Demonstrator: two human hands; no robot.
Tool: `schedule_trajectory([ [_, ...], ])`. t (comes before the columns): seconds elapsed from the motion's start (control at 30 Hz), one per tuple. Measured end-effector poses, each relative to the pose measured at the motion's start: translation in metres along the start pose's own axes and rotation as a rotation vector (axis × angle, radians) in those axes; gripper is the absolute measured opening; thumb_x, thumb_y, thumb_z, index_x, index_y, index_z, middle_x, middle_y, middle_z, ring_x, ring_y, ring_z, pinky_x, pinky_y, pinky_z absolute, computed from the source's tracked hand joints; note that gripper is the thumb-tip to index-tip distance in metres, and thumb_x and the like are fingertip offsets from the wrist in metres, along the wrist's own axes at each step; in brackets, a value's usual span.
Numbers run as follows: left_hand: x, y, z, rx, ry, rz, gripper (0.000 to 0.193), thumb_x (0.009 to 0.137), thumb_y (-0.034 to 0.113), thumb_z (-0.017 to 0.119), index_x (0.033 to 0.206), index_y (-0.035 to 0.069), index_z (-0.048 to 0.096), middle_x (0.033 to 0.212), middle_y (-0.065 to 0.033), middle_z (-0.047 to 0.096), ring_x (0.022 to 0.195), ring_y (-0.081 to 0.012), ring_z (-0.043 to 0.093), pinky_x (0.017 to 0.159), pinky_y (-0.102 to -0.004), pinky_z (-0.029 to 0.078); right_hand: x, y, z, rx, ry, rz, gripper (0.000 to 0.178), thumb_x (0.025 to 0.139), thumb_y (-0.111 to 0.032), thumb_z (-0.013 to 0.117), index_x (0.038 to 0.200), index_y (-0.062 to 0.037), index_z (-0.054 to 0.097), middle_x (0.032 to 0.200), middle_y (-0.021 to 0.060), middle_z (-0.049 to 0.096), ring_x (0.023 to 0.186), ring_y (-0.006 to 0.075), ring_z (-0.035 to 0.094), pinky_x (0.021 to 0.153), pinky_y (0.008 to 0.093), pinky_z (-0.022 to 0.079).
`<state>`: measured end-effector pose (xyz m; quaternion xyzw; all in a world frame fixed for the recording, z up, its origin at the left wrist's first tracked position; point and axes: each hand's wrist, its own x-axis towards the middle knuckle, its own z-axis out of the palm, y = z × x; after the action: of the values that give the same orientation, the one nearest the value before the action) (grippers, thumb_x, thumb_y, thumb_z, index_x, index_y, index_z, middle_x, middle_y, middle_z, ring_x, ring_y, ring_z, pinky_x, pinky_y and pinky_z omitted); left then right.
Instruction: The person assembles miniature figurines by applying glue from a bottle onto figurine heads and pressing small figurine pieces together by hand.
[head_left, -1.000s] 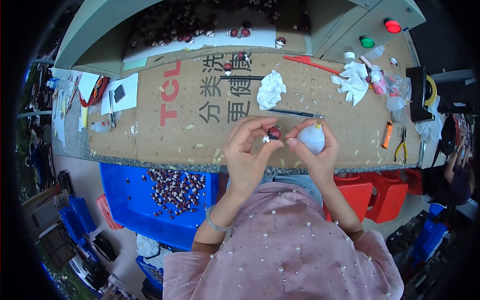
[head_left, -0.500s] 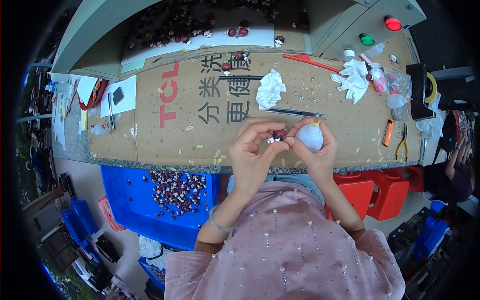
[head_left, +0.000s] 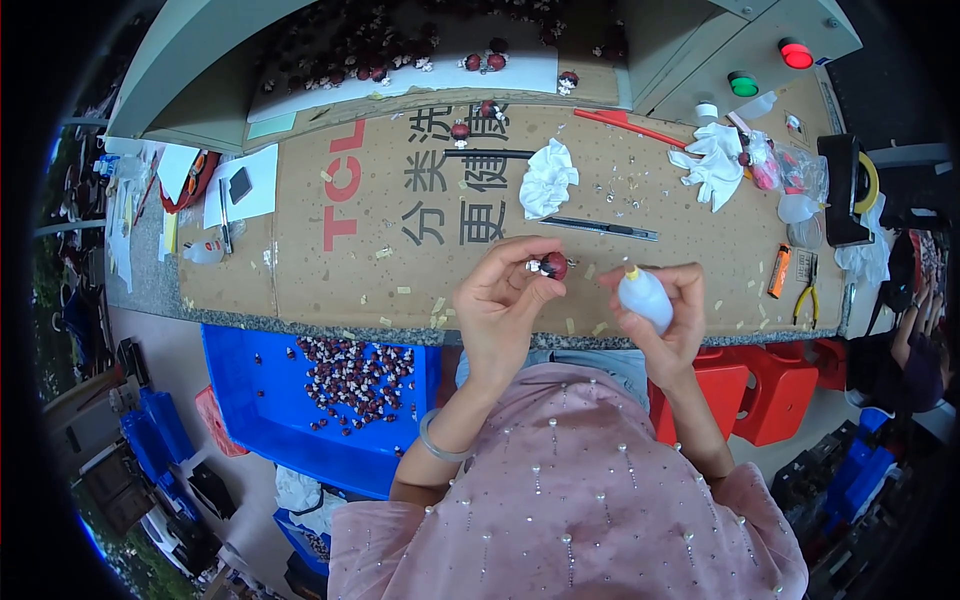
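Between the thumb and fingers of my left hand (head_left: 500,305) is a small figurine (head_left: 554,265) with a dark red round head and a white body. It lies sideways, its head toward the right. My right hand (head_left: 672,318) is wrapped round a white squeeze bottle (head_left: 646,299) with a yellow collar and a thin tip pointing up. The bottle tip is apart from the figurine. Just beyond my hands, a black utility knife (head_left: 600,228) lies on the cardboard beside a crumpled white tissue (head_left: 548,180).
Below left, a blue bin (head_left: 270,440) holds many similar figurines. More stand on white paper in the grey booth (head_left: 680,60) at the back. Pliers (head_left: 807,295), an orange lighter (head_left: 778,268) and a tape dispenser (head_left: 843,190) are at the right. Red stools (head_left: 785,395) stand under the table.
My hands have moved apart. The right one has drawn the bottle to the right and slightly down, away from the figurine, which the left hand has turned.
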<state>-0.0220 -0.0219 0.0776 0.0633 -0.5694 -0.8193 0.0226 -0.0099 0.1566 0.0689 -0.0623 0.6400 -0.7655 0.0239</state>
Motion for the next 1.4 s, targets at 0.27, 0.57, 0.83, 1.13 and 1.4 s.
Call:
schedule_trajectory([
  [0.27, 0.0, 0.002, 0.001, 0.026, -0.007, 0.117, 0.028, 0.075, -0.005, 0.069, 0.102, -0.005, 0.062, 0.105, -0.0109, 0.057, 0.092, -0.0144, 0.057, 0.081, -0.0258, 0.047, -0.003, -0.007, -0.008, -0.475, 0.12, -0.337, 0.043, 0.067, -0.013, 0.083, 0.099, 0.006, 0.061, 0.088, 0.0178, 0.067, 0.08, 0.0222, 0.067, 0.07, 0.0291, 0.052],
  [0.57, -0.001, 0.003, 0.001, 0.042, 0.013, 0.108, 0.028, 0.075, -0.003, 0.071, 0.102, -0.005, 0.063, 0.102, -0.0101, 0.057, 0.091, -0.014, 0.057, 0.082, -0.0262, 0.046, 0.002, -0.01, -0.006, -0.588, 0.043, -0.416, 0.045, 0.068, -0.016, 0.082, 0.101, 0.0067, 0.061, 0.088, 0.0197, 0.066, 0.082, 0.0259, 0.065, 0.074, 0.033, 0.051],
  [0.83, -0.001, 0.003, 0.0, 0.036, 0.009, 0.103, 0.027, 0.076, -0.002, 0.07, 0.102, -0.005, 0.063, 0.102, -0.0099, 0.058, 0.089, -0.014, 0.058, 0.08, -0.0255, 0.047, 0.002, -0.01, -0.006, -0.588, 0.04, -0.395, 0.046, 0.067, -0.018, 0.082, 0.1, 0.0076, 0.061, 0.089, 0.0199, 0.066, 0.083, 0.0264, 0.066, 0.075, 0.0339, 0.051],
  [1.13, 0.0, 0.004, 0.0, 0.033, 0.012, 0.099, 0.025, 0.077, -0.002, 0.069, 0.102, -0.004, 0.064, 0.102, -0.01, 0.058, 0.09, -0.0139, 0.057, 0.08, -0.0251, 0.046, 0.004, -0.015, -0.006, -0.618, 0.018, -0.399, 0.047, 0.066, -0.018, 0.083, 0.098, 0.0083, 0.062, 0.088, 0.0211, 0.067, 0.079, 0.0265, 0.067, 0.071, 0.0333, 0.053],
  [1.4, 0.0, 0.004, 0.0, 0.05, -0.002, 0.109, 0.024, 0.078, -0.002, 0.068, 0.101, -0.005, 0.064, 0.102, -0.0103, 0.058, 0.089, -0.0141, 0.056, 0.079, -0.0252, 0.046, 0.006, -0.014, -0.006, -0.62, 0.024, -0.48, 0.046, 0.064, -0.014, 0.083, 0.099, 0.0081, 0.063, 0.085, 0.0216, 0.066, 0.077, 0.0273, 0.068, 0.068, 0.032, 0.054],
])
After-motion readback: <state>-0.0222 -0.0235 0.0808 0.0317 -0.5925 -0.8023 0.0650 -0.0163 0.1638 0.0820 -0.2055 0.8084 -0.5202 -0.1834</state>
